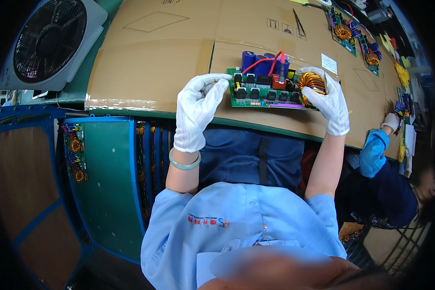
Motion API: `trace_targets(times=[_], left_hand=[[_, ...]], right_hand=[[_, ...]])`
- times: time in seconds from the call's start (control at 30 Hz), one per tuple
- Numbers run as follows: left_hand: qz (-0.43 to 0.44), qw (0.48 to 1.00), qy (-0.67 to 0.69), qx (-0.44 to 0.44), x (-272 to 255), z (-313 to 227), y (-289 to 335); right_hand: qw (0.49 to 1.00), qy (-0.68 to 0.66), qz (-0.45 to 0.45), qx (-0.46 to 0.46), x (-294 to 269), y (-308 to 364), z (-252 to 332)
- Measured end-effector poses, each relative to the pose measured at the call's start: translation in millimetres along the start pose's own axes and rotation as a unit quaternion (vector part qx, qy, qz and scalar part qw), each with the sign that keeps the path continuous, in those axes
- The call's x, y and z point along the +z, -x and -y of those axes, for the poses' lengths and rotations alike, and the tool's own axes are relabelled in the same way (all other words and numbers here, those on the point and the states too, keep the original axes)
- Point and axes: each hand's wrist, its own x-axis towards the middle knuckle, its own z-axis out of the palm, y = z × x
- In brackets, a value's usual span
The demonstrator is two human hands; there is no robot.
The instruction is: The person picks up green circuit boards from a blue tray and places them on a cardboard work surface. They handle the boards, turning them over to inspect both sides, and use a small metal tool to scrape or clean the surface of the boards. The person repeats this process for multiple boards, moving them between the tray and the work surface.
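A green circuit board (261, 103) is held at the front edge of the cardboard-covered table, its parts facing up. It carries blue capacitors (248, 60), a red wire loop (278, 54), black components and a copper-wound coil (312, 83). My left hand (198, 108), in a white glove, has thumb and forefinger closed at the board's left edge; the exact fingertip contact is partly hidden. Wrapped round the coil end on the right is my gloved right hand (332, 104), with its thumb in front of the coil and its fingers behind.
A grey fan (50, 41) stands far left. Tweezers (299, 22) lie on the cardboard (154, 63). More boards (343, 31) sit at the back right. A blue-framed rack (101, 183) with boards is below left. At right, a co-worker's gloved hand (391, 121) is near another board.
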Motion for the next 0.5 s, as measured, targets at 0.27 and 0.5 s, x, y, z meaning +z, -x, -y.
trace_targets(times=[0.27,0.5], left_hand=[[0.090,0.991,-0.086,0.055,0,-13,0],[0.086,0.982,-0.131,0.107,-3,-10,6]], right_hand=[[1.000,0.010,-0.001,-0.010,0,-1,0],[1.000,0.017,-0.004,-0.019,3,7,2]])
